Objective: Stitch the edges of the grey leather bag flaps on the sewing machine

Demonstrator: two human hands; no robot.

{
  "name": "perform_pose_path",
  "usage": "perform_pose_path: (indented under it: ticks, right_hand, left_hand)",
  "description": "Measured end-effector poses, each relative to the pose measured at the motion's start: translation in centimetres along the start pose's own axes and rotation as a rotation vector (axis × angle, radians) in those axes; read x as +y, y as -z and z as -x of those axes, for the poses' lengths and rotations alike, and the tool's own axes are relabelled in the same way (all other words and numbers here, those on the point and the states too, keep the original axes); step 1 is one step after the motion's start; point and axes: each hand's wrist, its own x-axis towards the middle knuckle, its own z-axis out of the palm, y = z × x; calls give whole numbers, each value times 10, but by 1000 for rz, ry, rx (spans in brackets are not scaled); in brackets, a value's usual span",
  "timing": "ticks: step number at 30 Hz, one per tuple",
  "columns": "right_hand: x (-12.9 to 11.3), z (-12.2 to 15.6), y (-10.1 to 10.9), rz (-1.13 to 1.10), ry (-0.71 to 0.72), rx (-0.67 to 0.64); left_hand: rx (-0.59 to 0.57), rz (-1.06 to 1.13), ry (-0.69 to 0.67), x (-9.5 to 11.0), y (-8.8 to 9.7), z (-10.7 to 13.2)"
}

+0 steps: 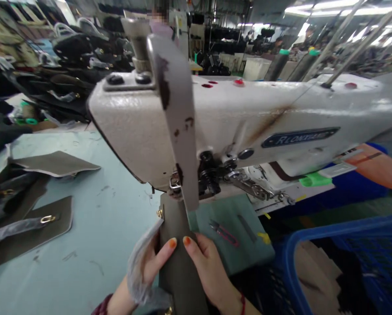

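Observation:
A white industrial sewing machine (248,118) fills the middle of the view. A grey-brown leather piece (178,262) runs from under its head down toward me, with a small gold fitting (159,213) at its upper left edge. My left hand (143,271) grips the piece's left side together with a translucent wrap (138,258), thumb pressed on top. My right hand (209,267) rests on the piece's right side, fingers pressed together on it. A long grey strap (179,127) stands up in front of the machine head.
Several grey-brown leather panels with gold rings (34,223) lie on the pale blue table (100,227) at left. A blue plastic crate (340,262) stands at lower right. Thread snips (224,232) lie on a green pad (235,236). Dark bags are piled behind.

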Motion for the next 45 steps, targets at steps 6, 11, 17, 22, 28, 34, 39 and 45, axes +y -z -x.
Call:
perform_pose_path:
  ticks: [6, 11, 17, 22, 28, 34, 39, 45]
  right_hand:
    - [-14, 16, -2, 469, 231, 140]
    - [-20, 20, -1, 532, 216, 88]
    - [-17, 17, 2, 503, 153, 56]
    - [-17, 11, 4, 511, 149, 67]
    - [-24, -1, 1, 546, 161, 94]
    - [-35, -16, -3, 539, 196, 76]
    - [-39, -29, -6, 577, 223, 121]
    - [-44, -44, -11, 551, 237, 133]
  left_hand:
    - [-141, 30, 78, 30, -9, -10]
    - [-40, 26, 68, 38, -4, -6]
    - [-14, 219, 216, 56, -7, -5]
    - [44, 142, 195, 61, -7, -10]
    - [8, 206, 170, 60, -6, -24]
    - [24, 62, 42, 62, 0, -39]
    - [24, 66, -14, 70, 5, -53]
    - [-4, 47, -89, 75, 9, -71]
